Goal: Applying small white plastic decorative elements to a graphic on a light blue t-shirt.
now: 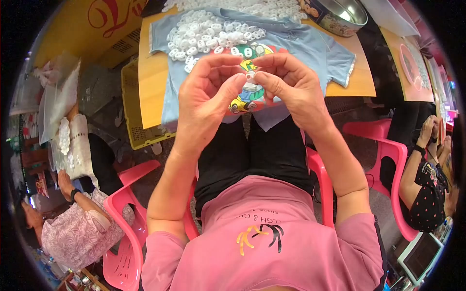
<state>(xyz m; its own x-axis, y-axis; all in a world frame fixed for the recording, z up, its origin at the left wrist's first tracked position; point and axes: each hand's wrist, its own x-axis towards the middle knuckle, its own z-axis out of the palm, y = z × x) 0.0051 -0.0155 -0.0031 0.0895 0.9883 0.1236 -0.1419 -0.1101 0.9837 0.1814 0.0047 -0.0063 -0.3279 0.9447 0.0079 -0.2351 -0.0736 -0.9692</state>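
Over the near part of a table, my left hand (208, 89) and my right hand (295, 87) meet with bent fingers, thumbs and forefingers toward each other. Between the two thumb tips is a small white plastic piece (250, 76), mostly covered by the fingers. Just beyond my hands lies a heap of small white oval plastic pieces (204, 36) with holes in them. The heap rests on a light blue T-shirt (310, 51) with a colourful cartoon print, spread flat over the tabletop. A few loose pieces lie close to my fingertips.
More white pieces (252, 7) cover the table's far side, beside a round metal tin (340, 17). A yellow plastic crate (133, 106) stands left of the wooden table (150, 92). Pink chairs (131, 218) flank me. One person sits at the left, another at the right.
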